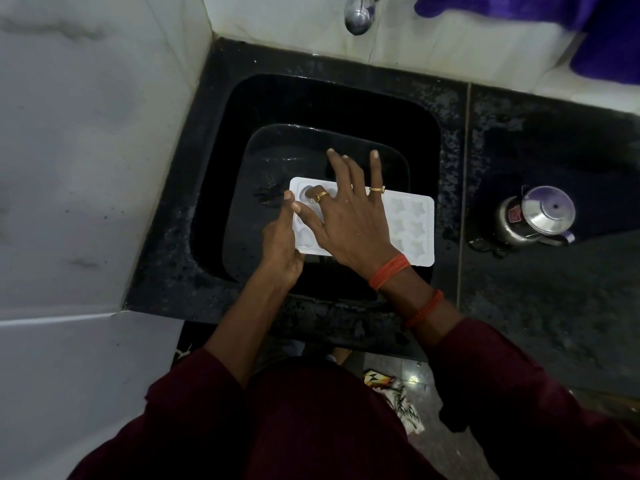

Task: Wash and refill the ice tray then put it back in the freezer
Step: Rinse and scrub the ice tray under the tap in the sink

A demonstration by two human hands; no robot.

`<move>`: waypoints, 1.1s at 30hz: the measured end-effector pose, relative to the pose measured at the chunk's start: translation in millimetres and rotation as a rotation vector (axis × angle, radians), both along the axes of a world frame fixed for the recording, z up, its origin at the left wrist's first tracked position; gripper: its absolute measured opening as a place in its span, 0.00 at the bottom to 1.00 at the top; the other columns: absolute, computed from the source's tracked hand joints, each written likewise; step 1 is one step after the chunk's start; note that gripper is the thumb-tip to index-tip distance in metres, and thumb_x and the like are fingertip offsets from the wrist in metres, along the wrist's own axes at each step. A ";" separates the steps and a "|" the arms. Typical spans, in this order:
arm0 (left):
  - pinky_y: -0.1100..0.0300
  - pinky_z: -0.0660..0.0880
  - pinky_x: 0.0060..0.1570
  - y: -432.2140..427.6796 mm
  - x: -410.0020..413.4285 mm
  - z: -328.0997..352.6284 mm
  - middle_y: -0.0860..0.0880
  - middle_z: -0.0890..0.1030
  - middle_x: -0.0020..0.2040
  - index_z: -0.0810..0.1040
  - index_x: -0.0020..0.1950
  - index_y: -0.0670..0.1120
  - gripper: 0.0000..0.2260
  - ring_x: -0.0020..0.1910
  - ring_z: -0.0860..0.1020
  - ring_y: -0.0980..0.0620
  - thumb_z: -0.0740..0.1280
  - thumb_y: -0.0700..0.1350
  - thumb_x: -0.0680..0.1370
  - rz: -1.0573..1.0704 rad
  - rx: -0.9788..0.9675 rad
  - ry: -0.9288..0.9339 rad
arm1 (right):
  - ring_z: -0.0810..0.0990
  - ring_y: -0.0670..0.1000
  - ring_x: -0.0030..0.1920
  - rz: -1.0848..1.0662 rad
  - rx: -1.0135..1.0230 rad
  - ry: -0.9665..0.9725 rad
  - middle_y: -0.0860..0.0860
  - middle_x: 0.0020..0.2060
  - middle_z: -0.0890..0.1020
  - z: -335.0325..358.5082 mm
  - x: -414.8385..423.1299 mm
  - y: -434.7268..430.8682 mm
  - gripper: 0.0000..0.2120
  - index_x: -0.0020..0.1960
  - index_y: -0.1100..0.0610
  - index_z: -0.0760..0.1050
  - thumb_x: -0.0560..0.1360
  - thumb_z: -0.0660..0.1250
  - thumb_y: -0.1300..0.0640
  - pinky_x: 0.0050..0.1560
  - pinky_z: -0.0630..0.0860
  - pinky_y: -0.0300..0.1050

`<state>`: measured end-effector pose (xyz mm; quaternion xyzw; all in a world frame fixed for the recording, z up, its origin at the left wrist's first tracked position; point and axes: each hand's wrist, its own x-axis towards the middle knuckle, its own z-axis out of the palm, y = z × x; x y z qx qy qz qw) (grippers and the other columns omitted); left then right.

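A white ice tray (412,223) with star- and heart-shaped cells is held level over the black sink (214,188). My left hand (282,244) grips the tray's left edge, its thumb lying on the rim. My right hand (346,216) lies flat across the top of the tray with fingers spread and straight, covering the middle cells. The sink bottom looks wet. The chrome tap (358,15) sits at the back wall above the sink; I see no water running from it.
A small steel kettle (535,216) stands on the black granite counter (554,306) right of the sink. Purple cloth (595,26) hangs at the top right. White tiled walls close in the left and back. Patterned fabric lies on the floor below.
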<state>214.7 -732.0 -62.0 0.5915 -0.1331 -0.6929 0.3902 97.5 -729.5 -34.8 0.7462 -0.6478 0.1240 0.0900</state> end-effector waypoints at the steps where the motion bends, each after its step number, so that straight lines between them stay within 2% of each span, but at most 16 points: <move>1: 0.40 0.81 0.57 0.1 -0.1 -0.9 0.43 0.87 0.52 0.83 0.54 0.46 0.20 0.52 0.86 0.41 0.67 0.62 0.80 -0.004 -0.004 0.004 | 0.67 0.58 0.74 -0.002 -0.002 -0.006 0.59 0.74 0.69 -0.1 0.2 -0.7 0.26 0.56 0.48 0.83 0.81 0.52 0.33 0.78 0.45 0.64; 5: 0.41 0.81 0.57 -0.6 0.2 -2.0 0.42 0.87 0.53 0.83 0.57 0.44 0.22 0.52 0.86 0.42 0.66 0.63 0.80 -0.023 -0.004 -0.002 | 0.68 0.57 0.73 -0.005 -0.017 -0.043 0.58 0.73 0.70 -0.5 1.2 -2.4 0.26 0.55 0.47 0.84 0.81 0.53 0.34 0.78 0.48 0.64; 17: 0.38 0.79 0.61 -2.3 -0.4 -2.2 0.42 0.86 0.55 0.82 0.58 0.45 0.23 0.54 0.86 0.42 0.67 0.63 0.79 -0.008 0.002 -0.006 | 0.67 0.57 0.74 -0.002 0.027 -0.029 0.58 0.75 0.68 2.4 5.8 -0.7 0.28 0.54 0.47 0.84 0.81 0.50 0.33 0.78 0.44 0.63; 25: 0.41 0.81 0.58 -2.6 -1.9 0.1 0.42 0.87 0.52 0.83 0.55 0.45 0.21 0.51 0.86 0.42 0.66 0.62 0.80 -0.011 -0.004 -0.011 | 0.67 0.57 0.74 -0.006 0.044 -0.027 0.58 0.74 0.69 1.3 5.5 -1.9 0.28 0.54 0.46 0.84 0.81 0.49 0.33 0.78 0.43 0.63; 33: 0.39 0.81 0.58 -2.0 -2.1 0.4 0.42 0.87 0.52 0.82 0.56 0.44 0.22 0.51 0.86 0.41 0.66 0.62 0.79 -0.016 0.001 -0.014 | 0.68 0.57 0.73 -0.006 0.028 -0.010 0.57 0.73 0.71 0.5 3.4 -1.4 0.27 0.54 0.46 0.84 0.81 0.51 0.33 0.78 0.44 0.64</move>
